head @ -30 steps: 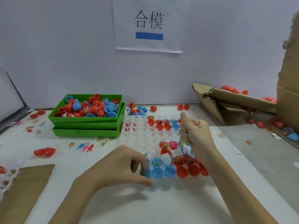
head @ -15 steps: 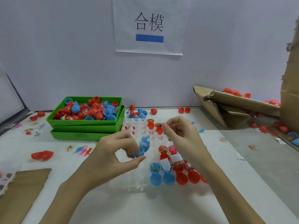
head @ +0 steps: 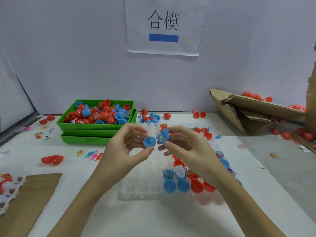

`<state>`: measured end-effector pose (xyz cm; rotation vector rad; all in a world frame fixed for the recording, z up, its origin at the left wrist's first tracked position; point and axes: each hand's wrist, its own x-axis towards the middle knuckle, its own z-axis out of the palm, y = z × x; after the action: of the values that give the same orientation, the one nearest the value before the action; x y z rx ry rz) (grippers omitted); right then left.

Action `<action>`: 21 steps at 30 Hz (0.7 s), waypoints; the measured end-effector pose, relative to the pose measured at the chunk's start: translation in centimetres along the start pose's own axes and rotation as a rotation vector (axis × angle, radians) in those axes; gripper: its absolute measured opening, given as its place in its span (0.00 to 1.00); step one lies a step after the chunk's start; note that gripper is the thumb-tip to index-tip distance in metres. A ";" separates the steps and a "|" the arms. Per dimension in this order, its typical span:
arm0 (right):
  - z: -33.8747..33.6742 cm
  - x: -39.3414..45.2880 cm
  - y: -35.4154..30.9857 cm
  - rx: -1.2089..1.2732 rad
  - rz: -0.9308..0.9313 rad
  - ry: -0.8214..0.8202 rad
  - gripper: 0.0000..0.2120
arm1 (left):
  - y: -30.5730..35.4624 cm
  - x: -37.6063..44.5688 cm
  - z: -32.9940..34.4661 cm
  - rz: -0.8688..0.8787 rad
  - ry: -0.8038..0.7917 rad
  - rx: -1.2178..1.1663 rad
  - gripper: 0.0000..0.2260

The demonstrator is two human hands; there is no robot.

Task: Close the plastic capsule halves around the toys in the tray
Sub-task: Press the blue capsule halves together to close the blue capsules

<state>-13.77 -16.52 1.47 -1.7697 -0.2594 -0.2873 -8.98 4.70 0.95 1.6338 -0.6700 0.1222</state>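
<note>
Nearest me the clear tray [head: 136,189] holds blue and red capsules along its right side, and above it my left hand [head: 119,151] pinches an open blue capsule [head: 154,140] that my right hand [head: 186,147] also pinches, with green bins [head: 95,127] beyond, far left.

The clear plastic dimpled tray [head: 140,189] is partly hidden behind both forearms — its right rows barely show. The tiny toy [head: 160,138] inside the held blue capsule half is unreadable.
</note>
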 end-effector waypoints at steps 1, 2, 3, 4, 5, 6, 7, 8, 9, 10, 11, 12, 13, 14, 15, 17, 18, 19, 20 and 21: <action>-0.1 0.0 0.1 -0.026 -0.022 0.013 0.14 | 0.0 0.0 0.2 -0.056 0.037 -0.074 0.19; -0.1 0.0 0.2 -0.068 -0.049 0.031 0.14 | -0.1 0.0 0.5 -0.096 0.068 -0.132 0.19; -0.1 0.0 0.3 -0.122 -0.079 0.052 0.14 | -0.2 0.0 0.8 -0.122 0.093 -0.172 0.19; -0.1 0.0 0.4 -0.180 -0.108 0.077 0.15 | -0.2 0.0 1.0 -0.136 0.110 -0.195 0.19; -0.1 0.0 0.5 -0.232 -0.135 0.102 0.15 | -0.2 -0.1 1.1 -0.141 0.117 -0.202 0.18; 0.0 0.0 0.5 -0.274 -0.160 0.123 0.16 | -0.1 -0.2 1.3 -0.138 0.116 -0.196 0.16; 0.0 0.0 0.6 -0.317 -0.186 0.139 0.16 | 0.0 -0.3 1.3 -0.132 0.111 -0.182 0.15; 0.0 0.0 0.6 -0.369 -0.213 0.149 0.17 | 0.1 -0.4 1.4 -0.123 0.110 -0.164 0.15; 0.0 0.0 0.6 -0.425 -0.236 0.151 0.17 | 0.1 -0.4 1.4 -0.111 0.114 -0.149 0.16; 0.0 -0.1 0.6 -0.476 -0.251 0.145 0.17 | 0.2 -0.4 1.4 -0.095 0.121 -0.138 0.16; 0.0 -0.1 0.6 -0.520 -0.263 0.136 0.18 | 0.1 -0.4 1.5 -0.076 0.127 -0.132 0.18; 0.0 -0.1 0.6 -0.558 -0.274 0.126 0.18 | 0.1 -0.4 1.6 -0.057 0.130 -0.124 0.19; 0.1 -0.2 0.6 -0.593 -0.281 0.117 0.18 | 0.1 -0.4 1.7 -0.041 0.128 -0.112 0.20; 0.2 -0.2 0.6 -0.626 -0.288 0.105 0.19 | 0.1 -0.4 1.7 -0.027 0.118 -0.092 0.20; 0.3 -0.3 0.5 -0.655 -0.295 0.091 0.19 | 0.0 -0.5 1.7 -0.010 0.104 -0.065 0.19; 0.5 -0.3 0.4 -0.710 -0.307 0.065 0.18 | -0.2 -0.6 1.9 0.026 0.075 0.003 0.18; 0.5 -0.4 0.3 -0.734 -0.313 0.060 0.18 | -0.2 -0.6 2.0 0.033 0.071 0.026 0.18; 0.6 -0.4 0.3 -0.746 -0.319 0.062 0.18 | -0.2 -0.7 2.1 0.034 0.075 0.033 0.18; 0.6 -0.4 0.2 -0.746 -0.323 0.067 0.17 | -0.2 -0.7 2.2 0.034 0.085 0.023 0.18; 0.6 -0.4 0.2 -0.736 -0.326 0.072 0.17 | -0.3 -0.7 2.2 0.031 0.100 -0.002 0.17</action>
<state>-14.08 -15.97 1.07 -2.4327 -0.4282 -0.7521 -10.06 2.86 -0.04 1.6042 -0.6187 0.2245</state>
